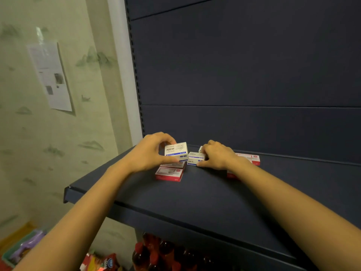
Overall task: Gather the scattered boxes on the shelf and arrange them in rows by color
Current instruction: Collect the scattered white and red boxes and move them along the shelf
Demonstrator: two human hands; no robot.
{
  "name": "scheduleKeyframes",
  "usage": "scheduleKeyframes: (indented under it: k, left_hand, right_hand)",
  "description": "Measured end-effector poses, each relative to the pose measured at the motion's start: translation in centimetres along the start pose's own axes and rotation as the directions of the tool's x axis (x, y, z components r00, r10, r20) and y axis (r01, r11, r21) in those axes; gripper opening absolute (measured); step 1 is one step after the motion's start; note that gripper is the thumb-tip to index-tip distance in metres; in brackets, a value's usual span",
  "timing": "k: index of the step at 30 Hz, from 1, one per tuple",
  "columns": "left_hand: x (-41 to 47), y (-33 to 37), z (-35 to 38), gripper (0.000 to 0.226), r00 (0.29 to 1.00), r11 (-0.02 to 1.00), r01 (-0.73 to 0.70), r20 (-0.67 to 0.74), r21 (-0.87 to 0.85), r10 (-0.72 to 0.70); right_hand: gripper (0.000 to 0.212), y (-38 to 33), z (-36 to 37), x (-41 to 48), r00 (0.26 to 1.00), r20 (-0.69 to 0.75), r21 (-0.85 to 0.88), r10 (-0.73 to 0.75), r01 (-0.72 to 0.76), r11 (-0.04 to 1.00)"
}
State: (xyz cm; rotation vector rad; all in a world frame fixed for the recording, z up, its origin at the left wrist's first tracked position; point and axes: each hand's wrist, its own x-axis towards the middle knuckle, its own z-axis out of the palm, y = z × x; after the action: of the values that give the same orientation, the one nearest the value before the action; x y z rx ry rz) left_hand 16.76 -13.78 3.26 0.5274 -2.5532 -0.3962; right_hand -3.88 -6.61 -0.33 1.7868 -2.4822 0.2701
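On the dark blue shelf (195, 192) my left hand (148, 153) grips a white box with a blue stripe (176, 151), held just above two red-and-white boxes (169, 173) lying one behind the other. My right hand (216, 155) is closed on a second white-and-blue box (195, 159) that rests on the shelf. Another white box edge (200, 149) peeks out behind that hand. A red-and-white box (251, 159) lies at the right behind my right wrist, and part of one more red box (232, 176) shows under my forearm.
The shelf's dark back panel (244, 75) rises right behind the boxes. A wallpapered wall (58, 133) with a taped paper sheet (50, 75) stands to the left. Red-capped bottles (156, 253) and snack packets (99, 263) sit on the level below.
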Motion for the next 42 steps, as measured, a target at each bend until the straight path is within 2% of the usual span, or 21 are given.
scheduleKeyframes:
  k: [6,10,14,21,29,42]
  left_hand:
    - [0.3,-1.1,-0.2,0.035,0.999,0.999,-0.048,-0.021,-0.015,0.048]
    - [1.0,-0.3,0.4,0.036,0.994,0.994,-0.098,-0.052,-0.053,0.095]
    - [2.3,2.9,2.0,0.037,0.982,0.975,-0.184,-0.05,-0.121,0.179]
    - [4.1,13.2,7.7,0.036,0.938,0.918,-0.331,0.026,-0.22,0.345]
    - [2.6,28.4,14.4,0.042,0.848,0.814,-0.479,0.065,-0.329,0.525]
    - [-1.2,48.6,23.3,0.033,0.783,0.707,-0.542,0.032,-0.455,0.621]
  right_hand:
    - [0.056,-0.7,-0.4,-1.5,0.997,0.007,0.062,0.072,-0.072,0.995]
    - [0.046,0.3,-2.1,-5.1,0.987,-0.103,0.125,0.126,-0.113,0.986]
    - [0.043,2.8,-4.4,-10.5,0.958,-0.174,0.116,0.228,-0.21,0.971]
    - [0.042,9.4,-7.5,-22.9,0.867,-0.231,0.1,0.442,-0.431,0.897]
    - [0.041,16.6,-10.9,-39.7,0.734,-0.241,0.082,0.635,-0.636,0.767]
    - [0.038,26.7,-13.7,-61.2,0.564,-0.3,0.135,0.769,-0.773,0.62]
